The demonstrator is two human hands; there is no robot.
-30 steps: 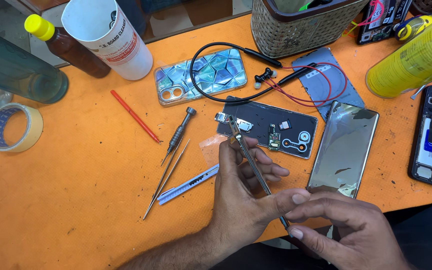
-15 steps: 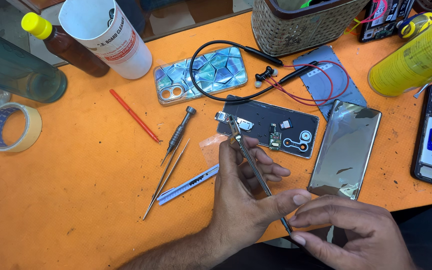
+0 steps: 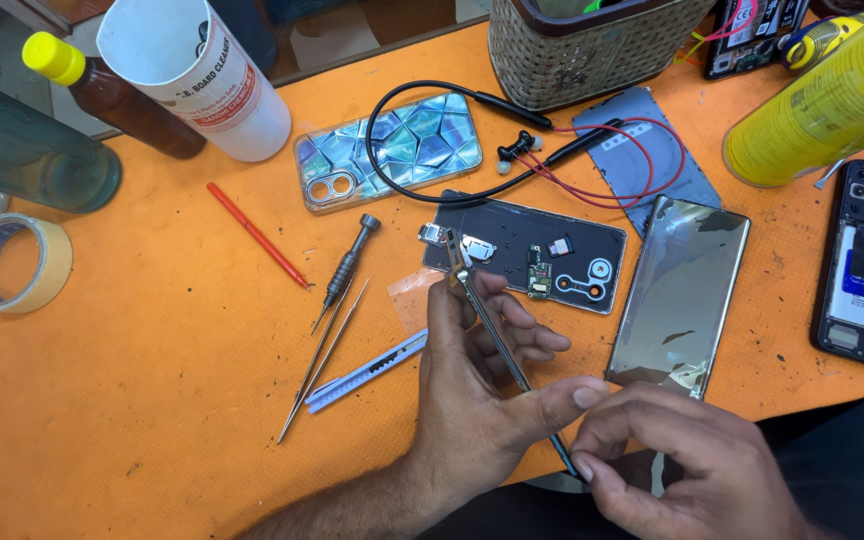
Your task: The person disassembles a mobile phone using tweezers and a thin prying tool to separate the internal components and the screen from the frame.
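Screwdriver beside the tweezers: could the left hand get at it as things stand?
Probably not at once: the left hand is pinching a thin metal strip with the right hand. The way to the screwdriver looks open.

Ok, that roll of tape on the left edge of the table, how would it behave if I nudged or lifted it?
The tape roll lies flat on the orange table, so a nudge would probably slide it, not roll it. Its open core suggests it is light. Set on edge, its round shape would likely roll.
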